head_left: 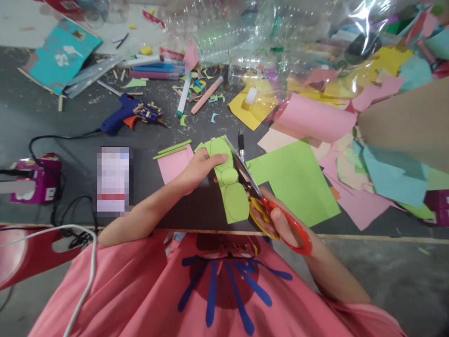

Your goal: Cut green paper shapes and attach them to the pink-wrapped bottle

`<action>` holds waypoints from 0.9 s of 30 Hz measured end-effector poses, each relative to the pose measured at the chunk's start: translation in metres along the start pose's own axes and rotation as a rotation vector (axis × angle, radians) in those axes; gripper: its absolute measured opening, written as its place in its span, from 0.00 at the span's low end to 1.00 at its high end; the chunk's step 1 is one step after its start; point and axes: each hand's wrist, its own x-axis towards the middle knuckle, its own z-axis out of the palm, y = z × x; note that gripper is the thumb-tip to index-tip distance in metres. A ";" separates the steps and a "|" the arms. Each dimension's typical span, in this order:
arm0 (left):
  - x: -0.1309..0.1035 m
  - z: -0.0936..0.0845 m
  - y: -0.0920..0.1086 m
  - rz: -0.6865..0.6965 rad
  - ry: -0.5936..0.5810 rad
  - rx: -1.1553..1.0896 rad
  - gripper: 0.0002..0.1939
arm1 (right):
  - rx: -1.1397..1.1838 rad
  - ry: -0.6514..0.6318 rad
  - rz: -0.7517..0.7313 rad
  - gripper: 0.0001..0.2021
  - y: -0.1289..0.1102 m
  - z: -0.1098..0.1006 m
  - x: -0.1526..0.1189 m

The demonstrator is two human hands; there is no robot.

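Between the thumb and fingers of my left hand (201,168) is a strip of green paper (235,203), pinched near its upper end. Rounded outlines are drawn on the strip, and its lower right edge follows a curve. My right hand (277,222) grips scissors (294,229) with one red and one yellow handle. Their blades lie along the strip's right edge, pointing up and away from me. Under my left hand a pink paper square (171,164) carries thin green paper rolls (173,149). Just beyond the blades lies a black pen (241,142).
A larger green sheet (298,182) lies to the right, near a pink paper-wrapped bottle (315,117) and many paper scraps. Leftward are a phone (112,180) and a corded blue glue gun (121,112). Markers (157,70) and clear plastic bottles (217,32) crowd the back.
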 end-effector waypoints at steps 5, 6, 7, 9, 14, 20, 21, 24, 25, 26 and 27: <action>0.000 -0.001 0.001 -0.011 -0.012 -0.015 0.15 | -0.012 0.023 0.011 0.33 0.001 0.000 0.000; 0.000 -0.001 0.001 -0.013 -0.008 -0.019 0.14 | -0.016 0.023 0.013 0.33 0.001 -0.001 -0.001; 0.000 0.000 0.002 -0.013 0.006 -0.024 0.14 | -0.023 0.024 0.015 0.33 0.002 -0.001 -0.001; 0.000 0.000 0.002 -0.007 0.058 -0.035 0.15 | -0.034 0.032 0.022 0.34 0.004 -0.002 -0.002; 0.000 0.003 0.003 0.038 0.161 -0.036 0.17 | 0.001 -0.007 0.032 0.38 0.009 -0.003 -0.002; -0.001 0.002 0.003 0.037 0.123 0.023 0.17 | 0.019 -0.048 0.025 0.39 0.008 -0.004 0.001; -0.002 0.002 0.004 0.032 0.114 0.037 0.17 | 0.034 -0.063 0.018 0.38 0.008 -0.005 0.002; -0.004 0.003 0.008 0.015 0.067 0.084 0.17 | 0.109 -0.141 -0.004 0.36 0.010 -0.007 0.005; -0.005 0.004 0.009 0.015 0.053 0.095 0.17 | 0.131 -0.154 -0.004 0.36 0.011 -0.007 0.006; -0.005 0.004 0.009 0.016 0.042 0.103 0.17 | 0.143 -0.152 0.001 0.35 0.011 -0.007 0.007; -0.005 0.004 0.010 0.016 0.034 0.107 0.17 | 0.141 -0.143 0.010 0.35 0.010 -0.006 0.007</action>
